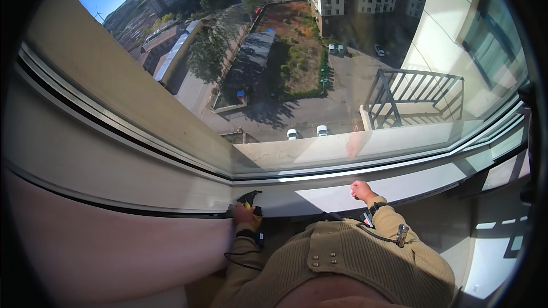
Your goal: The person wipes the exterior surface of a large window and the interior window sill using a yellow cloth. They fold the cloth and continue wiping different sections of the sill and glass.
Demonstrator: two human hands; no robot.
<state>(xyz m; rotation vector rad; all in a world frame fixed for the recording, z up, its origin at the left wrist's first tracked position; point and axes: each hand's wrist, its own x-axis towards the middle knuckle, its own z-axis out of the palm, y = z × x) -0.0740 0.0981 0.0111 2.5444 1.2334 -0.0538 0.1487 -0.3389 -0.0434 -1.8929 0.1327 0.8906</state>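
My left hand (pixel 244 214) is wrapped round a black-and-yellow hand tool (pixel 249 197) at the left end of the windowsill. The tool's dark, pointed upper part sticks up past my fingers, and its lower part is mostly covered, so its exact kind cannot be told. Over the sunlit windowsill (pixel 328 199), my right hand (pixel 360 190) is closed, fingers curled together, close to the window's lower frame. Whatever it may hold is hidden in the fingers. Both wrists carry dark straps, with thin cables running along the sleeves.
A large window pane (pixel 274 154) rises ahead, with a metal frame (pixel 342 177) along its bottom. Beyond the glass lie a railing (pixel 419 94), parked cars and buildings far below. A pale wall (pixel 125 239) runs along the left.
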